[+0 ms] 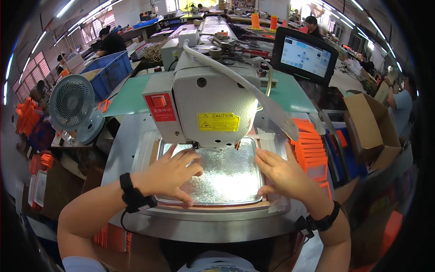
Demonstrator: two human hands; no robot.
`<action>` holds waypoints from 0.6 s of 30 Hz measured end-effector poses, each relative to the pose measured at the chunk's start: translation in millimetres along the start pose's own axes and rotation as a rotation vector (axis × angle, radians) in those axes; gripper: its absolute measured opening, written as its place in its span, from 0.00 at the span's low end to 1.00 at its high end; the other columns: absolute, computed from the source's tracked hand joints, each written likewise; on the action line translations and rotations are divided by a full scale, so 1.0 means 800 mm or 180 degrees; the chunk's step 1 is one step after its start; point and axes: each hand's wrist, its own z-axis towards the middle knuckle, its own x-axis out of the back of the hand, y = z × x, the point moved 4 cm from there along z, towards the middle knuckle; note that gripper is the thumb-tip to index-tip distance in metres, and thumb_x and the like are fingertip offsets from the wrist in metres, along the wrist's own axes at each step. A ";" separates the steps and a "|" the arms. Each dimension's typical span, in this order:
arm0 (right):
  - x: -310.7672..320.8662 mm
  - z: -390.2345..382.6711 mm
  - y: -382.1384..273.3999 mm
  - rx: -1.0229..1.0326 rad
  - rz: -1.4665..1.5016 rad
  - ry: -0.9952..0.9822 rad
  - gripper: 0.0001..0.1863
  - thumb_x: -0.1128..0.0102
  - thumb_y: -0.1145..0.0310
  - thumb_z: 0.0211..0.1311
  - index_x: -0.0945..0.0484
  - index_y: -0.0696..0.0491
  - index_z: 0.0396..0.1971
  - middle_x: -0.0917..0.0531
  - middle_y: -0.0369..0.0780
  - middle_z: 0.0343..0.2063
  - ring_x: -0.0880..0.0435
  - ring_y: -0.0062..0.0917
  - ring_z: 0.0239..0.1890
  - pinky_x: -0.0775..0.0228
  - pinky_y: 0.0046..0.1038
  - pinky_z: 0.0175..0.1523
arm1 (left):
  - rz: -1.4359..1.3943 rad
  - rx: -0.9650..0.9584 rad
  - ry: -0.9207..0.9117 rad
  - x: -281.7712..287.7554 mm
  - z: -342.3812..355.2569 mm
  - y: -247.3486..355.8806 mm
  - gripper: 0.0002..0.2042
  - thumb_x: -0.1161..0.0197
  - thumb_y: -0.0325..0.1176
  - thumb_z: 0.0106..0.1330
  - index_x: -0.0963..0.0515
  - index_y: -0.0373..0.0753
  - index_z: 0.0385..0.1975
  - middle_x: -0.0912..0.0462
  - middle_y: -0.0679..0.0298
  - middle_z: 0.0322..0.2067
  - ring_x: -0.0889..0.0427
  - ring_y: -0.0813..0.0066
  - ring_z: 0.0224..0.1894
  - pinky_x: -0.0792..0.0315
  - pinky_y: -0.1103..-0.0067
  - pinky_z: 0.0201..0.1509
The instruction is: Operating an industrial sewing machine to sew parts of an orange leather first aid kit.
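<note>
A shiny silver, rounded rectangular panel (226, 172) lies flat in a frame under the grey head of an industrial sewing machine (217, 90). My left hand (170, 172) is over the panel's left side, fingers spread and slightly blurred, thumb near the front edge. At the right edge is my right hand (281, 174), with its fingers stretched forward and the thumb apart, close to the panel's corner. Neither hand grips anything. Whether the fingertips press on the panel or hover just above it, I cannot tell. The left hand hides part of the panel's left edge.
Orange-edged pieces (310, 154) are stacked right of the frame, near an open cardboard box (371, 127). A control screen (303, 56) stands behind at right. On the left are a fan (72, 102) and a blue crate (106, 77). Other people sit farther off.
</note>
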 end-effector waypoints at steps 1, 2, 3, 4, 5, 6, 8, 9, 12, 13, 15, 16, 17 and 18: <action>0.000 0.000 0.001 0.0016 -0.0027 0.0028 0.50 0.26 0.43 0.41 0.30 0.59 0.63 0.30 0.44 0.67 0.33 0.32 0.70 0.55 0.65 0.72 | 0.0031 -0.0060 -0.0123 0.000 0.015 -0.006 0.41 0.26 0.68 0.37 0.26 0.42 0.46 0.36 0.48 0.64 0.31 0.49 0.63 0.45 0.54 0.70; 0.001 0.000 0.002 0.0033 -0.0056 0.0055 0.50 0.26 0.43 0.41 0.30 0.58 0.62 0.30 0.44 0.66 0.33 0.31 0.70 0.53 0.66 0.71 | -0.0157 0.0025 -0.0449 0.000 0.026 -0.010 0.41 0.25 0.67 0.37 0.26 0.42 0.45 0.36 0.49 0.64 0.31 0.50 0.64 0.45 0.54 0.70; 0.000 0.000 0.001 0.0023 -0.0049 0.0043 0.50 0.26 0.43 0.41 0.30 0.58 0.62 0.30 0.44 0.66 0.33 0.31 0.70 0.53 0.66 0.71 | -0.0341 0.0115 -0.0774 -0.001 0.036 -0.012 0.41 0.24 0.66 0.36 0.27 0.41 0.45 0.36 0.50 0.64 0.32 0.50 0.65 0.46 0.54 0.70; -0.001 0.000 0.000 0.0017 -0.0043 0.0030 0.50 0.26 0.43 0.41 0.30 0.58 0.62 0.30 0.44 0.66 0.33 0.31 0.70 0.53 0.66 0.71 | -0.0523 0.0214 -0.1097 -0.002 0.043 -0.013 0.41 0.23 0.65 0.35 0.27 0.41 0.44 0.36 0.50 0.64 0.32 0.50 0.65 0.46 0.54 0.70; -0.002 0.001 0.000 0.0017 -0.0038 0.0019 0.50 0.25 0.43 0.41 0.30 0.58 0.62 0.30 0.44 0.66 0.32 0.31 0.70 0.53 0.66 0.71 | -0.0755 0.0271 -0.1141 -0.007 0.049 -0.016 0.41 0.20 0.61 0.34 0.29 0.40 0.43 0.32 0.51 0.60 0.31 0.51 0.64 0.44 0.55 0.69; -0.001 0.002 0.000 0.0023 -0.0012 -0.0023 0.50 0.26 0.43 0.42 0.30 0.59 0.63 0.31 0.45 0.67 0.33 0.32 0.70 0.53 0.66 0.71 | -0.0790 0.0190 -0.1047 -0.011 0.052 -0.018 0.42 0.20 0.62 0.33 0.29 0.40 0.44 0.30 0.54 0.57 0.29 0.53 0.61 0.42 0.57 0.65; 0.000 0.002 0.001 0.0016 0.0056 -0.0135 0.50 0.28 0.44 0.44 0.31 0.60 0.64 0.33 0.45 0.69 0.35 0.33 0.72 0.54 0.65 0.71 | -0.0889 0.0007 -0.0878 -0.010 0.061 -0.015 0.44 0.20 0.63 0.33 0.28 0.38 0.46 0.26 0.59 0.50 0.24 0.55 0.54 0.38 0.61 0.59; 0.001 0.002 0.001 0.0015 0.0055 -0.0113 0.50 0.27 0.44 0.44 0.31 0.59 0.64 0.33 0.45 0.69 0.36 0.33 0.72 0.53 0.65 0.71 | -0.0828 0.0147 -0.1120 -0.009 0.060 -0.016 0.43 0.21 0.63 0.35 0.27 0.38 0.47 0.27 0.57 0.55 0.25 0.55 0.58 0.37 0.64 0.61; 0.000 0.001 0.001 0.0004 0.0087 -0.0107 0.49 0.26 0.44 0.43 0.31 0.59 0.63 0.33 0.46 0.69 0.36 0.34 0.72 0.50 0.65 0.70 | -0.0463 0.0142 -0.0685 -0.006 0.049 -0.005 0.44 0.20 0.59 0.36 0.29 0.37 0.50 0.28 0.53 0.60 0.31 0.55 0.66 0.42 0.56 0.67; 0.002 0.002 0.001 0.0009 0.0119 -0.0110 0.49 0.26 0.44 0.42 0.30 0.60 0.62 0.33 0.46 0.69 0.37 0.34 0.73 0.50 0.65 0.70 | -0.0388 -0.0009 -0.0449 -0.004 0.041 -0.001 0.44 0.22 0.56 0.43 0.30 0.34 0.58 0.28 0.48 0.61 0.32 0.53 0.68 0.40 0.57 0.70; 0.003 0.000 0.001 0.0019 0.0197 -0.0011 0.49 0.26 0.44 0.42 0.29 0.60 0.61 0.33 0.48 0.68 0.37 0.35 0.72 0.50 0.65 0.70 | -0.0805 0.0218 -0.0353 -0.012 0.025 0.002 0.43 0.23 0.53 0.46 0.30 0.33 0.60 0.30 0.44 0.64 0.33 0.51 0.69 0.38 0.58 0.71; 0.003 -0.002 0.003 0.0013 0.0232 0.0090 0.49 0.26 0.43 0.42 0.29 0.61 0.60 0.32 0.49 0.67 0.36 0.35 0.72 0.51 0.65 0.70 | -0.1017 0.0317 -0.0305 -0.012 0.026 0.005 0.43 0.24 0.52 0.48 0.30 0.33 0.62 0.32 0.42 0.65 0.33 0.50 0.69 0.38 0.59 0.71; 0.003 -0.004 0.005 0.0002 0.0265 0.0191 0.49 0.26 0.43 0.42 0.28 0.62 0.59 0.31 0.50 0.66 0.35 0.35 0.71 0.52 0.65 0.71 | -0.1015 0.0380 -0.0618 -0.006 0.026 0.012 0.42 0.26 0.54 0.52 0.31 0.34 0.64 0.37 0.39 0.68 0.35 0.44 0.70 0.38 0.62 0.72; 0.002 -0.003 0.006 0.0067 0.0258 0.0199 0.48 0.26 0.43 0.42 0.28 0.61 0.59 0.31 0.50 0.65 0.36 0.36 0.71 0.52 0.65 0.71 | -0.0994 0.0441 -0.0653 -0.002 0.024 0.018 0.42 0.27 0.54 0.54 0.32 0.34 0.64 0.38 0.38 0.69 0.37 0.42 0.70 0.39 0.62 0.73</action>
